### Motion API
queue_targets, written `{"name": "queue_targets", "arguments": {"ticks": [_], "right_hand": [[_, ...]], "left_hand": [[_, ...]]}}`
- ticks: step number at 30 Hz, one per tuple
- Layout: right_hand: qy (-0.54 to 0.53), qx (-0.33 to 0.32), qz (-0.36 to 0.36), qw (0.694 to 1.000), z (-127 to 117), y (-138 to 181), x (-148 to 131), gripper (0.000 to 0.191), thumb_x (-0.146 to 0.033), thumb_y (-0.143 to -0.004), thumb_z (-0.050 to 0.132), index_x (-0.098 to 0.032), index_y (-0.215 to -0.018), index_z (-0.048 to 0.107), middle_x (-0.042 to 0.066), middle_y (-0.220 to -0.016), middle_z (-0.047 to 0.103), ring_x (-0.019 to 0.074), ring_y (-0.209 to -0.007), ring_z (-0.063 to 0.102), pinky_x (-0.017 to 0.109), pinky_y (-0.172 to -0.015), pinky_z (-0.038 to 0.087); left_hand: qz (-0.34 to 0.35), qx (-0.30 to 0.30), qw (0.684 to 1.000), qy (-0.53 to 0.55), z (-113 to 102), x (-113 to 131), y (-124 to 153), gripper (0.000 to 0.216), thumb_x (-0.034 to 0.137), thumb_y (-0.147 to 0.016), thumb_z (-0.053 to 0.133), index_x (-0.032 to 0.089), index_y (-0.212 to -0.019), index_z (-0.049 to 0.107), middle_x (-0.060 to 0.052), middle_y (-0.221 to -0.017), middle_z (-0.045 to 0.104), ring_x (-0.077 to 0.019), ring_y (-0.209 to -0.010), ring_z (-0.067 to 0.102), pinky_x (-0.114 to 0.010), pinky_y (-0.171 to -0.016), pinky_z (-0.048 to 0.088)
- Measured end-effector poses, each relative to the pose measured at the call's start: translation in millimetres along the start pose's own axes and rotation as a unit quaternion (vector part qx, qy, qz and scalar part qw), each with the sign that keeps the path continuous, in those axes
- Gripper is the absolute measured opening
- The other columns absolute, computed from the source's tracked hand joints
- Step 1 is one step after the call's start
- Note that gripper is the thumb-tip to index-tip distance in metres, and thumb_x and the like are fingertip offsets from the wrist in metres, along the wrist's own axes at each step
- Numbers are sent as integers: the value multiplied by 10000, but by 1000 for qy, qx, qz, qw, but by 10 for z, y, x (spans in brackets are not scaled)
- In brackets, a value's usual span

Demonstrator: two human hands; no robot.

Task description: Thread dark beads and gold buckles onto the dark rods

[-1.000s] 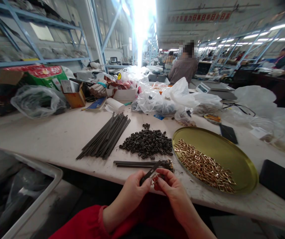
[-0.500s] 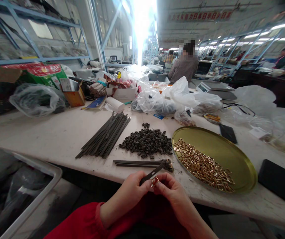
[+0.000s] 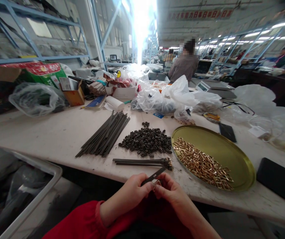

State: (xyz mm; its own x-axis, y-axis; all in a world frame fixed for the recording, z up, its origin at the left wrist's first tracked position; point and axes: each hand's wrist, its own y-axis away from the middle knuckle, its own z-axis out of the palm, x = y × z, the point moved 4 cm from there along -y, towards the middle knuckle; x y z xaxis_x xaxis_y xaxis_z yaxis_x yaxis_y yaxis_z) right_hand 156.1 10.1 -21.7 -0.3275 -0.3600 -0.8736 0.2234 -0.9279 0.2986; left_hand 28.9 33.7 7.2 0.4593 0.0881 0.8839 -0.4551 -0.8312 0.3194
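One dark strap is pinched between the thumb and fingers of the left hand, near the worktop edge. The right hand, with bent fingers, holds a gold buckle just below this strap.

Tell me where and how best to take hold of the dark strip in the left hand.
Probably best to pinch the dark strip by its flat free end, coming from above on the far side: that end juts out beyond the left hand, while the right hand crowds the near side.
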Motion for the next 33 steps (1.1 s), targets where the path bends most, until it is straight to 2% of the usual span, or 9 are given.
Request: {"name": "queue_targets", "arguments": {"ticks": [3,7,13,16,19,23,26,29,33], "right_hand": [[46,-29,-18,998,-24,-26,0,235,-354,-659,732,-189,-747,589,-15,-676,627,132,-633,533,249,-605,379],[92,31,-41,994,-108,-60,10,240,-357,-657,731,-173,-645,577,-44,-553,549,102,-543,459,229,-535,333],[-48,47,19,998,-30,-62,141,266,-383,-671,719,-162,-702,573,-31,-577,578,85,-538,465,216,-552,361],[-9,52,6,999,-30,-68,176,275,-389,-658,726,-159,-683,578,-29,-577,576,88,-542,477,214,-542,369],[52,64,-53,995,-62,-69,136,288,-383,-644,735,-181,-802,605,-38,-606,581,102,-544,499,216,-508,378],[63,64,-77,993,-59,-57,63,300,-386,-688,698,-190,-899,618,-28,-621,612,112,-551,542,230,-532,435],[-24,108,-62,992,-82,-47,20,288,-360,-659,734,-188,-865,629,-48,-595,598,84,-528,545,205,-540,467],[-156,149,-39,976,-104,-35,-2,343,-308,-598,789,-202,-884,632,-58,-669,608,56,-551,562,163,-543,495],[-261,144,-4,955,-75,-17,-4,389,-233,-546,824,-195,-886,637,-47,-694,622,47,-558,586,135,-539,516]], "left_hand": [[5,9,1000,-9,-24,7,-27,229,349,-784,457,156,-666,493,42,-584,466,-110,-568,416,-208,-515,306],[13,-5,1000,18,-20,-25,-78,270,372,-802,443,155,-651,497,51,-550,449,-101,-541,404,-206,-509,306],[-3,-1,997,71,-10,-58,-114,169,320,-751,502,152,-727,501,42,-611,498,-106,-577,442,-204,-532,340],[-9,8,999,40,-31,-60,-121,172,312,-747,495,155,-677,493,47,-595,475,-105,-574,418,-204,-520,320],[-23,0,1000,16,-35,-84,-134,162,298,-736,503,144,-697,531,40,-613,498,-113,-592,430,-209,-528,316],[-3,-22,998,64,-39,-79,-133,266,386,-797,453,138,-777,549,44,-592,484,-109,-563,428,-213,-528,328],[17,-1,998,56,-101,-53,-83,336,414,-859,344,144,-797,535,51,-557,451,-108,-540,418,-215,-543,338],[30,18,999,-24,-152,-37,4,285,358,-861,371,157,-743,534,38,-590,481,-117,-590,451,-215,-581,345],[57,21,993,-99,-142,-36,104,263,303,-874,380,169,-719,546,24,-649,534,-122,-628,476,-213,-601,347]]}}
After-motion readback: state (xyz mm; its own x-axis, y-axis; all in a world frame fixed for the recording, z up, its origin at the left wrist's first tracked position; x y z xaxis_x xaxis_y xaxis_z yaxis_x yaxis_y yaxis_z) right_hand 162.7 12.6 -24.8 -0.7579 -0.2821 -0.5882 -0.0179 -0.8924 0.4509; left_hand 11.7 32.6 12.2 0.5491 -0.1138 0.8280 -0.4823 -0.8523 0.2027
